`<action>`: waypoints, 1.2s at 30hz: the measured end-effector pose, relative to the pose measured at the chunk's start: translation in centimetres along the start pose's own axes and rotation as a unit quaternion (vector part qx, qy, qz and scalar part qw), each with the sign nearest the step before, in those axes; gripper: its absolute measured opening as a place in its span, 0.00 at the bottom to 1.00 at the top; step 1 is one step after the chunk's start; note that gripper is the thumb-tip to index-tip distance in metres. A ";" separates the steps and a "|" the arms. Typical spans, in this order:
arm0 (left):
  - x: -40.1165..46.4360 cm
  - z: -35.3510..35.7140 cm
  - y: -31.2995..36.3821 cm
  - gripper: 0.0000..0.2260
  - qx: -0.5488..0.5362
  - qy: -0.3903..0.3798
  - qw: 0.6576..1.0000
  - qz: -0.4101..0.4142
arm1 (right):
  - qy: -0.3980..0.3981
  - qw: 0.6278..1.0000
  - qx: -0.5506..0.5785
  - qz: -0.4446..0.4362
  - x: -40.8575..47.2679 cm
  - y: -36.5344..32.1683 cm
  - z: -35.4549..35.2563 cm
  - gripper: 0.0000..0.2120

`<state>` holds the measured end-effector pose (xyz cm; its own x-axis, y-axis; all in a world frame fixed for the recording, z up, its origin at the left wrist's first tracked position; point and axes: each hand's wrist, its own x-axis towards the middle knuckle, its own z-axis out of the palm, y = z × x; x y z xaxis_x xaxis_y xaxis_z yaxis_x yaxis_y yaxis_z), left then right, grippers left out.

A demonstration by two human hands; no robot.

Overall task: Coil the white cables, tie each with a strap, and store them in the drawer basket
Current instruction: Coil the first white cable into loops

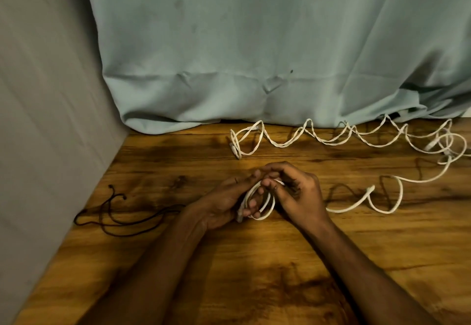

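I'm pinching the small coil point(257, 203) in my left hand point(224, 206) while my right hand point(293, 189) is feeding springy, light cable point(382, 197) across the desk point(254, 261).

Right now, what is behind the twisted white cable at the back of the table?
Behind the twisted white cable hangs a pale blue-green cloth, its hem bunched on the wooden table. Whatever lies behind or under the cloth is covered.

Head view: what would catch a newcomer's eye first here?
Both hands, left and right, meet at the middle of the wooden table, winding a small white coil. More white cable snakes along the blue cloth behind. Dark cords lie at the left.
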<state>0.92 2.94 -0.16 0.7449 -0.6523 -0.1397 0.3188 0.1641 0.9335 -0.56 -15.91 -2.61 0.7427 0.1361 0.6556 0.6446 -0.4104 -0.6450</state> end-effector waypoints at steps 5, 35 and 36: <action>-0.1 -0.7 0.0 0.10 -0.065 0.047 0.997 0.006 | -0.028 0.999 -0.036 0.023 -0.3 0.8 -0.3 0.13; 0.9 -1.6 -0.5 0.12 -0.105 0.113 0.987 0.052 | -0.055 0.990 -0.131 0.015 -0.2 1.8 0.6 0.14; 0.8 -1.7 -0.2 0.12 -0.115 0.118 0.984 0.062 | -0.062 0.988 -0.140 0.013 -0.1 1.8 0.6 0.16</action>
<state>2.47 3.60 -1.03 0.8934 -0.4309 -0.1271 0.3207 0.4135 0.8522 0.60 -16.15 -4.04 0.7865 0.2251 0.5752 0.5624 -0.6460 -0.5161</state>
